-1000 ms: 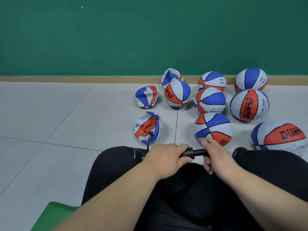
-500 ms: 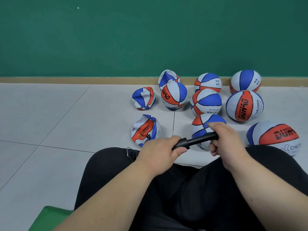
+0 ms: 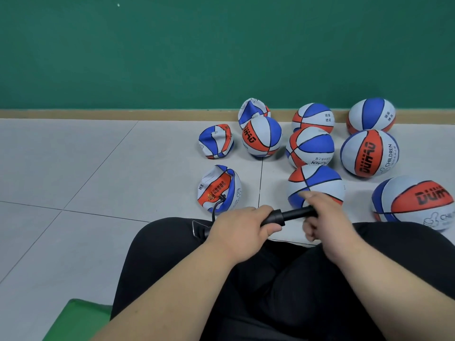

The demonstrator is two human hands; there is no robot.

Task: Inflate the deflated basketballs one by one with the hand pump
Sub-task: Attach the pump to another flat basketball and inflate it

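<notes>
Head view: the hand pump [image 3: 288, 216] lies above the knees, its barrel mostly hidden inside the left hand [image 3: 240, 227], whose fingers wrap it. The blurred right hand [image 3: 325, 217] grips the handle end. A thin hose [image 3: 214, 208] reaches the deflated basketball [image 3: 219, 189] on the floor [image 3: 98, 180] just ahead. An inflated ball [image 3: 413, 200] is cut off at the right edge. Floor tiles stretch left to the wall.

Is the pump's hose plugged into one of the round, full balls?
No, the black hose runs into the crumpled flat ball lying just ahead of the left hand.
</notes>
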